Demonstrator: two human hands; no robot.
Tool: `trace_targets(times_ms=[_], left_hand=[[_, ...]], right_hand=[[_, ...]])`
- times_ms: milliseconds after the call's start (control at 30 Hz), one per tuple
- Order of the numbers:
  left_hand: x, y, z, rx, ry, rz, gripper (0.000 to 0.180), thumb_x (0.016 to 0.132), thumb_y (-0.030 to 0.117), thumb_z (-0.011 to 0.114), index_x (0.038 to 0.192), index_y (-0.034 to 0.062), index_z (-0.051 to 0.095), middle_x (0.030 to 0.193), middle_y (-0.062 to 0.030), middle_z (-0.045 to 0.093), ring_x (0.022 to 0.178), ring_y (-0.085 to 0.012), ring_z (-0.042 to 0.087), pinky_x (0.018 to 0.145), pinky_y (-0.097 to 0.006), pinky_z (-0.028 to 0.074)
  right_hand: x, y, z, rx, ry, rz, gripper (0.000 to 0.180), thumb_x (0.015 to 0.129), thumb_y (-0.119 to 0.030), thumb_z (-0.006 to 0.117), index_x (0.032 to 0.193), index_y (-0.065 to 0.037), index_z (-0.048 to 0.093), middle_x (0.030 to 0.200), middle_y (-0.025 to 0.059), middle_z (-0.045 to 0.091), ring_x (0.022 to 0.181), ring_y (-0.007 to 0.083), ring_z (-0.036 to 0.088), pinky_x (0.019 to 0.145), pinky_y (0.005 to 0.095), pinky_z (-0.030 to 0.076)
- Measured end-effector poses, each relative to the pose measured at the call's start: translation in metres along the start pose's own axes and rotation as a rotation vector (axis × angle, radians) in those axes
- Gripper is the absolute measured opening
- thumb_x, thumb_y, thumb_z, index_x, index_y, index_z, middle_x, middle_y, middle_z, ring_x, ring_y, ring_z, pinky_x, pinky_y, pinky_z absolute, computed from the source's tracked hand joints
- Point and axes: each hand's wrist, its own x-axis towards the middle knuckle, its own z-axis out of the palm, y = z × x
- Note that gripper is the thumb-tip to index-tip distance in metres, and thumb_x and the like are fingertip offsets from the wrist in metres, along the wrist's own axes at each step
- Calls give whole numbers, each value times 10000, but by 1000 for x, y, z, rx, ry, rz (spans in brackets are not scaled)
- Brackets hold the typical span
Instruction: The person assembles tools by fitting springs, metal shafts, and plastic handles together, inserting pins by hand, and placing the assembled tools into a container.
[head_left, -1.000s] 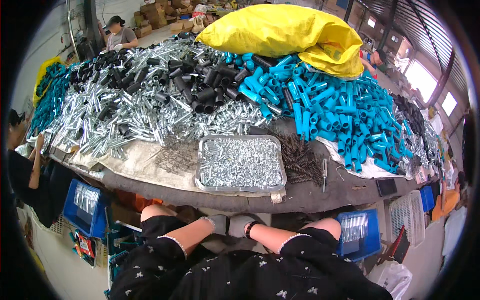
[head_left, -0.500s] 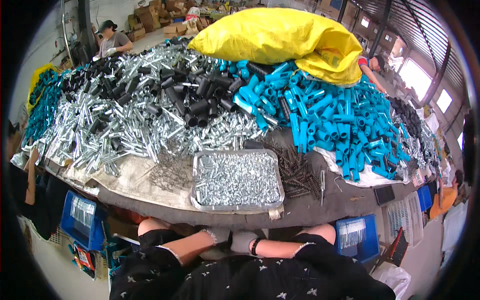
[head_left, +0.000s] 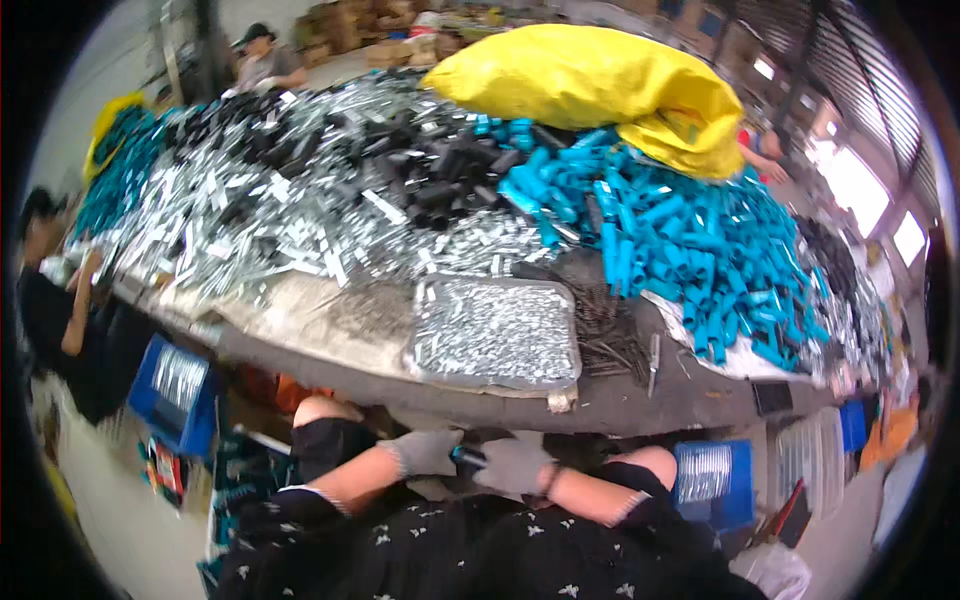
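Grey work gloves cover both my hands, which are close together in front of my lap below the table's edge. Between them is a small dark tube with a teal end [head_left: 468, 456]. My right hand [head_left: 515, 465] is closed around one end of this tube. Next to its other end is my left hand [head_left: 428, 452], fingers curled in; blur hides what it grips. Just beyond the hands, a clear tray [head_left: 578, 350] full of small shiny metal pieces rests on the table. Dark coil springs [head_left: 610, 345] lie heaped at its right side.
Piles of metal parts [head_left: 230, 230], black tubes [head_left: 440, 180] and teal tubes [head_left: 690, 250] cover the table beneath a yellow sack [head_left: 590, 75]. Blue bins [head_left: 740, 480] flank my legs. Co-workers [head_left: 60, 300] sit at the left, far left and far right.
My hands have risen from between my knees, and the dark and teal tube now shows between them. My view has shifted, moving the table slightly rightward and up in the picture.
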Motion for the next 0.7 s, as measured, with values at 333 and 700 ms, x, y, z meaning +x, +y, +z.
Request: trace_targets(times_ms=[333, 700], left_hand=[[-127, 34, 32, -484, 914, 6, 301, 844, 204, 684, 1061, 71, 523, 803, -205, 645, 832, -412, 654, 704, -506, 482], [-334, 19, 35, -200, 1093, -74, 609, 705, -13, 769, 1282, 59, 589, 1110, -161, 673, 1010, -317, 660, 879, -388, 524]], right_hand=[[-133, -15, -74, 303, 320, -274, 410, 594, -155, 802, 936, 27, 668, 760, 144, 660, 679, 214, 634, 663, 343, 492], [-17, -170, -6, 366, 65, -864, 566, 697, -128, 807, 1208, 12, 607, 1046, 162, 679, 946, 251, 676, 848, 377, 518]])
